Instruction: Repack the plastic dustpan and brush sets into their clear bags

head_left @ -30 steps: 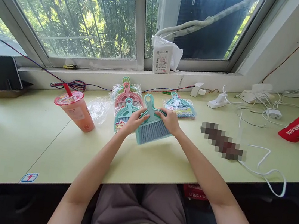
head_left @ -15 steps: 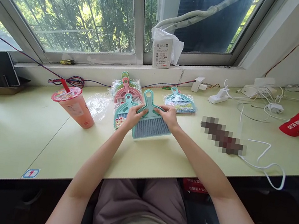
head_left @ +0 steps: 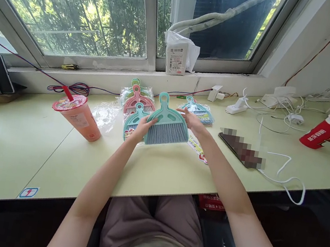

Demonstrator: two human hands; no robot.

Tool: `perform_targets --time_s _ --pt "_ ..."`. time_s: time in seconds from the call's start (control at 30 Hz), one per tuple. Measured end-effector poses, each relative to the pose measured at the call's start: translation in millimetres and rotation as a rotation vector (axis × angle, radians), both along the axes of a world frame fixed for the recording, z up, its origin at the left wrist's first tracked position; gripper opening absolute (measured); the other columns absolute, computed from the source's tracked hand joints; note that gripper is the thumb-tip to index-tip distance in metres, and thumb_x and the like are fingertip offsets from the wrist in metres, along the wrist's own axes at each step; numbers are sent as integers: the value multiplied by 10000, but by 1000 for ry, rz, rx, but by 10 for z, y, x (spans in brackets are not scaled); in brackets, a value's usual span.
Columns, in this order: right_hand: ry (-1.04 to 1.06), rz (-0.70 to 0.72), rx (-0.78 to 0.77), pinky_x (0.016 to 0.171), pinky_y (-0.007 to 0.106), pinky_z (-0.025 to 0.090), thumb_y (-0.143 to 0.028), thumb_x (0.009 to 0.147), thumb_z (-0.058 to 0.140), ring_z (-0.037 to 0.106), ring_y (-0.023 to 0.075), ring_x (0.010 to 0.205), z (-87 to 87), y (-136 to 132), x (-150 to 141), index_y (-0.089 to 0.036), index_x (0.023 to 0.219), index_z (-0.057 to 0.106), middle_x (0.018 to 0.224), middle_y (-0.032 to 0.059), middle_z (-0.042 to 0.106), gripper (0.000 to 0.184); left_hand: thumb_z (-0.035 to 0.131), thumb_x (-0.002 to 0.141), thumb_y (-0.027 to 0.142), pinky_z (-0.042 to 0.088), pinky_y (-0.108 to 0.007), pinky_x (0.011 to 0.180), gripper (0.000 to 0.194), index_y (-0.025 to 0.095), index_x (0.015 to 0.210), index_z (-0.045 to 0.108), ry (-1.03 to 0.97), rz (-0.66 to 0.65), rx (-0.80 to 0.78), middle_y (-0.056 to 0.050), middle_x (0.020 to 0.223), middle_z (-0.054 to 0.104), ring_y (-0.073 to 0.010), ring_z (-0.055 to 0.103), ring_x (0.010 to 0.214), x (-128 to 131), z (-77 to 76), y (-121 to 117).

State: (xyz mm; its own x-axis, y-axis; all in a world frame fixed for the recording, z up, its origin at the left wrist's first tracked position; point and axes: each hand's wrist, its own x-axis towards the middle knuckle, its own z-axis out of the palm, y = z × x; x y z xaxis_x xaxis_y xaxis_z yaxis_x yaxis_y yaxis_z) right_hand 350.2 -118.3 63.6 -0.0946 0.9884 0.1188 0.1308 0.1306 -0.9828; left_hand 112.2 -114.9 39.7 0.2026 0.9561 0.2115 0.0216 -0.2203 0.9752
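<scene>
My left hand [head_left: 144, 127] is closed on the left edge of a mint-green dustpan and brush set [head_left: 165, 119], its thumb over the front. The set is tilted up above the table, grey bristles facing me. Beside its right edge is my right hand [head_left: 195, 122], fingers stretched and apart; whether a fingertip touches the rim I cannot tell. A printed card [head_left: 198, 147] lies below that hand, partly covered by the wrist. Behind my left hand lies another mint set [head_left: 137, 116], with a pink set [head_left: 137, 98] farther back. A wrapped blue-green set [head_left: 199, 112] rests behind my right hand.
A pink drink cup [head_left: 81, 118] with a red straw stands left, near crumpled clear plastic [head_left: 105, 116]. To the right are a phone [head_left: 236, 149] with a white cable, a red cup [head_left: 323, 132] and chargers [head_left: 237, 105]. A white box [head_left: 177, 58] stands on the windowsill.
My right hand has let go of the dustpan and brush set and opened beside it. The set has tilted more upright in my left hand. A printed card now shows on the table.
</scene>
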Motion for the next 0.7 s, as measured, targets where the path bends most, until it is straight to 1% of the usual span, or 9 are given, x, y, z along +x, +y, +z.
perform_targets --time_s 0.07,0.13,0.2,0.3,0.4,0.5,0.6,0.67,0.7 --pt "-248 -85 30 650 289 517 -523 856 589 677 187 818 67 12 201 -201 1044 678 1016 89 730 383 717 711 514 507 -349 789 400 195 941 642 -130 77 -69 -51 922 690 -236 637 900 -27 -36 53" --pt "-567 -139 77 657 283 497 -370 779 709 669 186 819 88 18 349 -220 996 695 988 59 733 264 712 719 510 521 -359 823 424 215 1011 623 -231 144 -93 -58 1003 692 -241 643 965 -65 -50 103" --pt "-853 -38 100 661 278 481 -276 677 784 665 190 837 56 18 417 -251 964 709 974 26 733 298 710 730 494 525 -366 865 435 230 1059 602 -279 175 -93 -65 1078 683 -242 636 1031 -115 -56 148" --pt "-1096 178 99 620 268 467 -320 610 819 663 188 820 -39 15 401 -277 958 717 988 23 718 366 732 717 435 523 -371 909 461 234 1102 578 -280 190 -72 -74 1136 667 -240 626 1082 -187 -81 200" --pt "-1146 250 62 580 264 455 -396 590 826 654 170 728 -109 29 369 -287 910 721 907 15 710 354 731 712 409 533 -380 907 489 235 1137 562 -247 210 -58 -81 1159 659 -250 627 1092 -222 -117 226" --pt "-1101 274 -24 553 268 432 -438 563 836 631 157 624 -141 69 398 -270 699 701 733 -11 695 255 727 716 402 538 -385 909 509 246 1167 552 -235 230 -50 -82 1182 652 -262 620 1114 -218 -128 222" --pt "-1086 258 -79 529 273 403 -461 485 863 614 164 595 -152 104 447 -243 552 652 646 -5 671 311 743 707 376 525 -383 941 545 247 1198 545 -255 231 -35 -87 1207 642 -264 601 1149 -198 -112 203" --pt "-1061 285 -100 520 271 387 -465 446 873 607 172 614 -138 100 456 -230 535 642 644 6 669 341 754 698 357 517 -381 951 573 239 1215 540 -275 226 -37 -94 1218 635 -262 594 1157 -186 -102 191" --pt "-1024 328 -104 520 269 382 -471 448 869 602 174 628 -120 87 447 -224 541 643 649 12 669 348 757 696 352 514 -380 952 584 236 1224 536 -283 225 -36 -96 1218 633 -260 593 1156 -181 -101 188"
